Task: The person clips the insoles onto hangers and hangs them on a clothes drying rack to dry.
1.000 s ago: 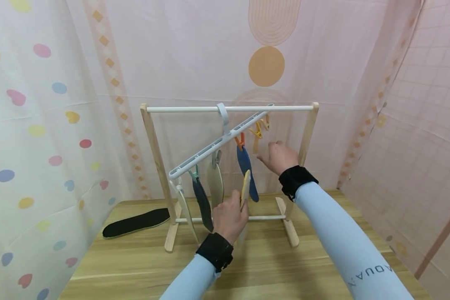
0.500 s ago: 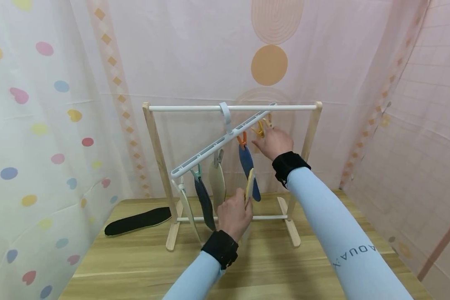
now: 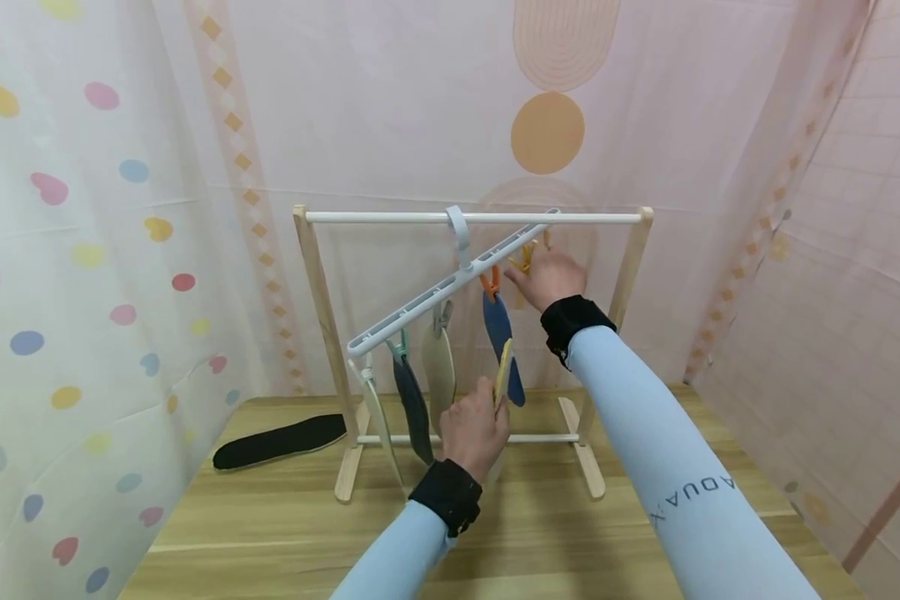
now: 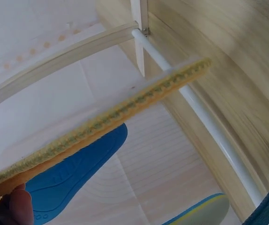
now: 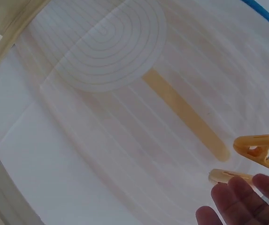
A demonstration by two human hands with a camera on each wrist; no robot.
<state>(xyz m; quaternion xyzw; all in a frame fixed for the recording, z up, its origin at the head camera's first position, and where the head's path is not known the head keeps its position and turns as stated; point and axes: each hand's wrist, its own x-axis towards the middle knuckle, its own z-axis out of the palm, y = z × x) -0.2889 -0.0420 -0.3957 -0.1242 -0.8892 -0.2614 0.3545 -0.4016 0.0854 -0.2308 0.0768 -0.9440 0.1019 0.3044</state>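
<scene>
In my left hand I grip the lower part of a yellow-edged insole, seen edge-on and tilted upward. It is in front of a blue insole hanging from an orange clip. My right hand is raised at the high right end of the light-blue hanger. Its fingertips overlap a beige clip in the right wrist view; contact is unclear. The yellow clip beside it holds nothing, and the fingers look relaxed.
The tilted hanger hooks over the white top rail of a wooden-legged rack. Left of the left hand hang a pale insole, a dark insole and another pale one. A black insole lies on the wooden table.
My right hand has moved up and left to the clips at the hanger's right end. The left hand keeps the yellow-edged insole in nearly the same place.
</scene>
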